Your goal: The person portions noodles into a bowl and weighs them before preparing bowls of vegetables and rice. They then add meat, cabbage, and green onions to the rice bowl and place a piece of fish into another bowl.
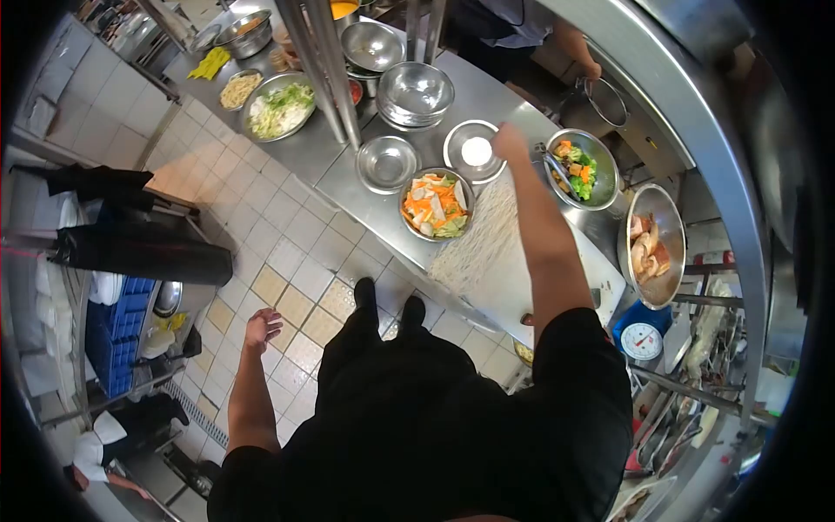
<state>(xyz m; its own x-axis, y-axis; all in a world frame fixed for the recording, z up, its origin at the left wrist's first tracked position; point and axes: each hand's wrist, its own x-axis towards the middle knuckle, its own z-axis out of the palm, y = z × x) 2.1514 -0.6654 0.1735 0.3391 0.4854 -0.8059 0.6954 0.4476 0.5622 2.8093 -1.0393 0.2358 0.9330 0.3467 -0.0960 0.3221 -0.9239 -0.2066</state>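
My right arm stretches over the steel counter, and my right hand (511, 141) is at the right rim of a metal bowl (450, 150) with a bright white content (476, 151). Its fingers are blurred, and I cannot tell whether they grip anything. Close by on the left are a bowl of sliced carrot and cabbage (435, 206) and an empty steel bowl (388, 165). Under my right forearm lies a white cutting board (513, 283) with a pale, shredded-looking layer (478, 230). My left hand (263, 329) hangs over the tiled floor, empty, its fingers loosely apart.
Right of my arm stand a bowl of broccoli and carrot (584, 170), a bowl of raw meat (651, 248) and a dial scale (642, 341). Steel posts (326, 78) rise from the counter beside stacked bowls (416, 91). Another person's hand (593, 70) is by a pot (596, 106).
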